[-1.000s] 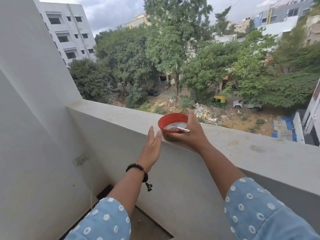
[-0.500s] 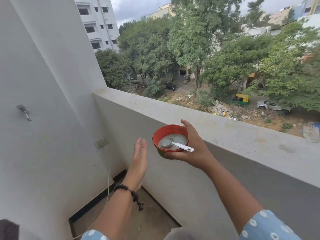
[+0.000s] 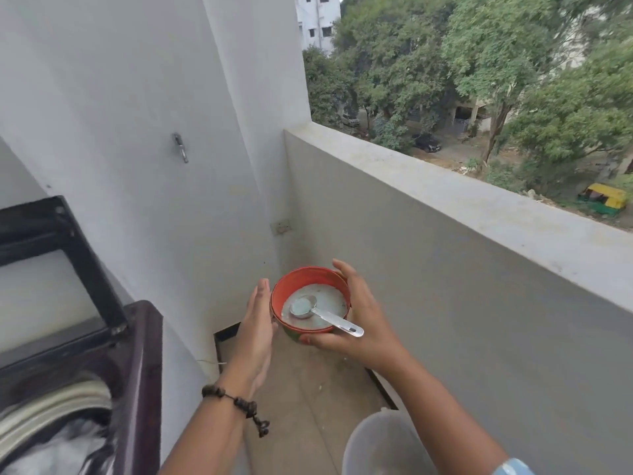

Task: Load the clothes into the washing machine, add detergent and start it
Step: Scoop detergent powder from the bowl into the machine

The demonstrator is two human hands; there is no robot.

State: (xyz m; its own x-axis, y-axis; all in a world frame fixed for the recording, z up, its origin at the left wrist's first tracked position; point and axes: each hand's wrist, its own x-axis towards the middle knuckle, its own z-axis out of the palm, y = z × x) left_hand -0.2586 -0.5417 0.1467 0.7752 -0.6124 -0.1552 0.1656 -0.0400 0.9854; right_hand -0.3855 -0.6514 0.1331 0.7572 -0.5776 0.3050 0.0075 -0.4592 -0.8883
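A red bowl of pale detergent powder is held in the air above the balcony floor. A metal measuring scoop lies in the powder, its handle sticking out over the rim. My right hand grips the bowl from the right side and underneath. My left hand has straight fingers laid flat against the bowl's left side. At the lower left stands the dark maroon washing machine with its lid raised. Clothes lie inside the drum.
A grey parapet wall runs along the right, with trees and a street far below. The white side wall carries a metal hook and a socket. A pale plastic bucket stands on the floor near my right arm.
The bowl has come off the parapet ledge and down to the left, toward the washing machine. My left hand has closed in against its side. My view has turned left and down.
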